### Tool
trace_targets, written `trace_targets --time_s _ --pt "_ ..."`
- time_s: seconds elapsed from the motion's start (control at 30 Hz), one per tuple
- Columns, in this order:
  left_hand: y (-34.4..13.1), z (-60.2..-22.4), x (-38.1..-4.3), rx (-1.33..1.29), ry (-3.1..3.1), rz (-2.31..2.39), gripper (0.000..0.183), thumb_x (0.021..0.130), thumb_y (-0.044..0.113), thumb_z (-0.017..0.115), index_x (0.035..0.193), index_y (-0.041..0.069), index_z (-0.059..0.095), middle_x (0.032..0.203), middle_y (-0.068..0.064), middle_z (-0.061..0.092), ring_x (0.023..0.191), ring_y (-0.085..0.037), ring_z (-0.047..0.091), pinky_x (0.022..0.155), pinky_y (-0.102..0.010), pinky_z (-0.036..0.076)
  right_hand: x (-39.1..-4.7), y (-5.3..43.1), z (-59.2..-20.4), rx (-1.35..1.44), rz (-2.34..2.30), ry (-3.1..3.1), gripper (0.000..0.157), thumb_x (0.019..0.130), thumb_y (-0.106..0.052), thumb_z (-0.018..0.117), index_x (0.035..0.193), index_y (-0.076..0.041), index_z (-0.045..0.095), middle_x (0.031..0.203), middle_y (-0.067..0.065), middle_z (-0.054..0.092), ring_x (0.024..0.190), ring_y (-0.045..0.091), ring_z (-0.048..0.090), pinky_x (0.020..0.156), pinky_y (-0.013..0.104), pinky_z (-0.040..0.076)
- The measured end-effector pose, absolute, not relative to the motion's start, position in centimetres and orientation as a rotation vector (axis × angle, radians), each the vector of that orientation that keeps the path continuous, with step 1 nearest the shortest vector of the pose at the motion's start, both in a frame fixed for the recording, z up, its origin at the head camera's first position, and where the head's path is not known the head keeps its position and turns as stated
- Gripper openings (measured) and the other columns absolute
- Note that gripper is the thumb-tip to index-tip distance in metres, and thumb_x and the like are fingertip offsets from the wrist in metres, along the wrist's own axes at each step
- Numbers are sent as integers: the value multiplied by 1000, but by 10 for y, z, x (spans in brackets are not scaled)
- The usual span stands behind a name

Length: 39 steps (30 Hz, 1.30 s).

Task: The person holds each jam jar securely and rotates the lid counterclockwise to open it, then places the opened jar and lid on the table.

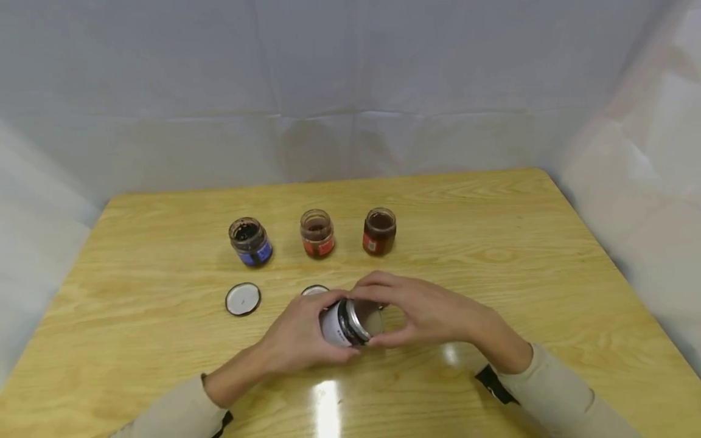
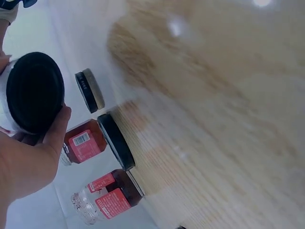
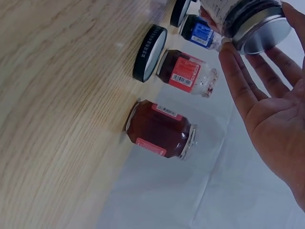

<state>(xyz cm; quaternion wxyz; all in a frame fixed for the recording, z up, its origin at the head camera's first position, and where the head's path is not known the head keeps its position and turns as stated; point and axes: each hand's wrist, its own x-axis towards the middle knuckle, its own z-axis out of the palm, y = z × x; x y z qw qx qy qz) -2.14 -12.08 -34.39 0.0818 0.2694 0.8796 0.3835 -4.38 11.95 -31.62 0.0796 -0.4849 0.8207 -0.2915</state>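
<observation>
Low over the front middle of the table, both hands meet at a white-labelled cylindrical container (image 1: 333, 326) with a black band and a silver end. It is tilted on its side. My left hand (image 1: 298, 334) grips the labelled body from the left. Its black end (image 2: 35, 93) faces the left wrist camera. Around the silver end (image 3: 267, 36), my right hand (image 1: 432, 310) curls thumb and fingers, touching the rim. Black-rimmed lids lie near: one (image 1: 243, 298) shows its white inside, another (image 1: 314, 290) is partly hidden behind the left hand.
Three open glass jars stand in a row farther back: a blue-labelled jar (image 1: 251, 242), a red-labelled jar (image 1: 317, 233) and a fuller dark red jar (image 1: 379, 231). White sheeting (image 1: 350, 109) rises behind the wooden table (image 1: 520, 261).
</observation>
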Motion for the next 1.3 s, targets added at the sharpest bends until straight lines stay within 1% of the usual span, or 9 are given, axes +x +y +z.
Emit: trace_targets --time_s 0.17,0.27,0.4,0.5,0.67,0.97,1.07,1.2,1.3 --pt "-121 -346 -23 799 2562 1177 76 61 44 85 127 16 59 102 10 62 84 -6 55 69 -25 48 -46 120 -318 -1522 -912 2398 63 86 -36 71 140 -16 47 134 -6 47 118 8 47 99 29 39" --pt "-120 -348 -21 840 2632 1133 75 61 41 85 126 14 59 102 8 63 84 -6 56 68 -24 48 -43 119 -319 -1408 -909 2428 67 85 -40 70 142 -19 43 137 -6 42 119 9 46 98 31 40" --pt "-117 -348 -18 886 2775 1041 73 61 39 83 123 10 60 101 2 65 81 -9 57 64 -23 47 -36 115 -318 -1057 -890 2531 70 84 -59 63 140 -20 44 130 -9 45 104 5 53 88 29 47" --pt "-115 -347 -16 835 2831 1019 74 60 40 83 123 8 60 101 -1 65 79 -10 57 62 -23 47 -33 109 -317 -897 -890 2574 69 83 -65 58 133 -18 51 119 -10 52 92 4 55 80 27 49" --pt "-115 -347 -18 793 2806 1038 74 60 41 83 123 10 60 101 0 65 81 -9 57 64 -23 47 -32 107 -316 -965 -892 2607 62 84 -59 63 128 -17 56 116 -10 54 90 4 53 79 24 48" --pt "-120 -344 -21 838 2653 1150 74 60 40 84 126 17 59 100 10 62 82 -6 55 66 -23 48 -38 116 -317 -1322 -951 2526 60 82 -42 72 134 -21 52 129 -11 49 111 5 50 94 29 44" --pt "-119 -344 -20 853 2696 1109 71 61 40 83 124 17 60 98 9 62 80 -6 55 64 -23 47 -36 116 -318 -1230 -906 2549 67 83 -52 67 139 -20 48 132 -11 46 111 5 50 93 28 44" --pt "-117 -345 -20 872 2776 1052 67 60 39 82 119 15 61 95 7 63 76 -6 55 59 -21 46 -31 110 -318 -988 -842 2597 75 82 -67 57 139 -19 47 123 -11 49 98 3 54 81 26 48" --pt "-117 -345 -19 900 2811 1031 66 61 40 82 118 14 61 93 7 63 74 -6 55 58 -20 45 -29 107 -317 -926 -833 2619 70 83 -68 55 134 -20 52 114 -12 52 88 3 54 72 24 47"
